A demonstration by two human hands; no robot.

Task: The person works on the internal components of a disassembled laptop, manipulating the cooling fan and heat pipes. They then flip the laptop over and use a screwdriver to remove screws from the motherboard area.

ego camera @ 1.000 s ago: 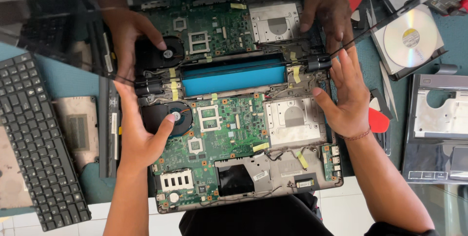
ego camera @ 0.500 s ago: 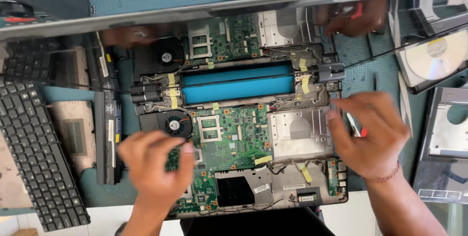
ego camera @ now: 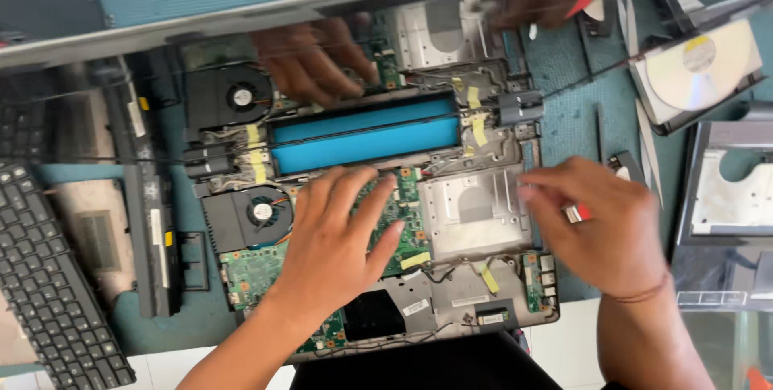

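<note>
Both hands have moved inward: left hand [ego camera: 342, 233] now flat, empty, on the green motherboard [ego camera: 394, 213], right hand [ego camera: 608, 225] pinching a small red-tipped tool [ego camera: 576, 213] at the laptop chassis's [ego camera: 451, 309] right edge

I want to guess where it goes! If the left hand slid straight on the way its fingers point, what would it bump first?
Probably the blue strip. The left hand lies flat on the green circuit board, fingers pointing up and slightly right toward it, though height differences are hard to judge.
</note>
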